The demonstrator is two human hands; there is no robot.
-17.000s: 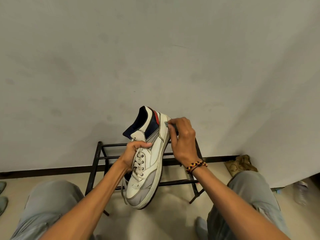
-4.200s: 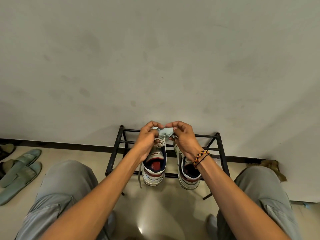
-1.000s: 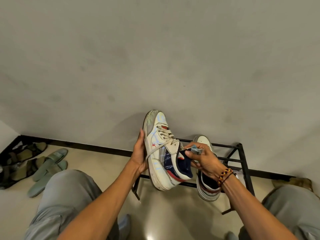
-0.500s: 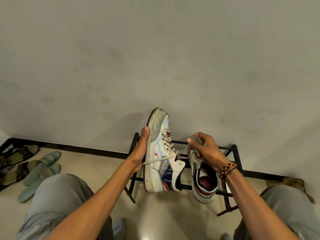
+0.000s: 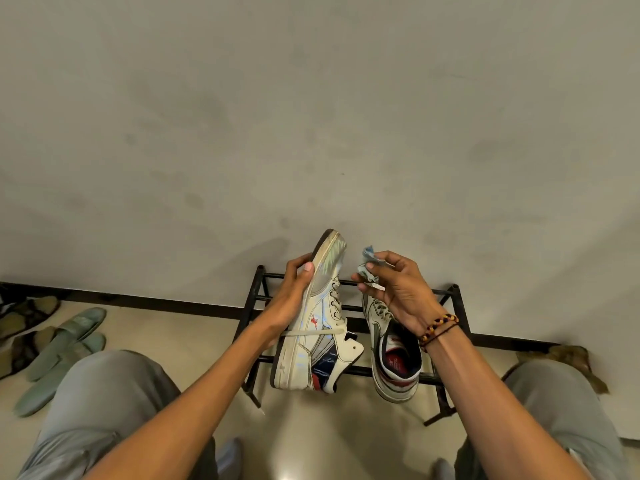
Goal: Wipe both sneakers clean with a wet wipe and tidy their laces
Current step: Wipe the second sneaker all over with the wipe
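My left hand [image 5: 289, 299] grips a white, navy and red sneaker [image 5: 315, 337] by its sole, toe up and heel down, its side turned to me. A loose lace [image 5: 311, 332] crosses its side. My right hand [image 5: 398, 292] pinches a crumpled pale blue wet wipe [image 5: 369, 266] just right of the sneaker's toe, apart from it. The second sneaker [image 5: 393, 355] stands on the black metal shoe rack [image 5: 453, 344], heel toward me, partly hidden by my right wrist.
The rack stands against a plain wall [image 5: 311, 133]. Green slippers [image 5: 59, 348] and dark sandals [image 5: 24, 313] lie on the floor at the left. A brown cloth [image 5: 568, 358] lies at the right. My knees [image 5: 114, 393] frame the floor below.
My right hand has risen off the second sneaker and brought the wipe up beside the held sneaker's toe. My left hand has turned the sneaker slightly, side toward me.
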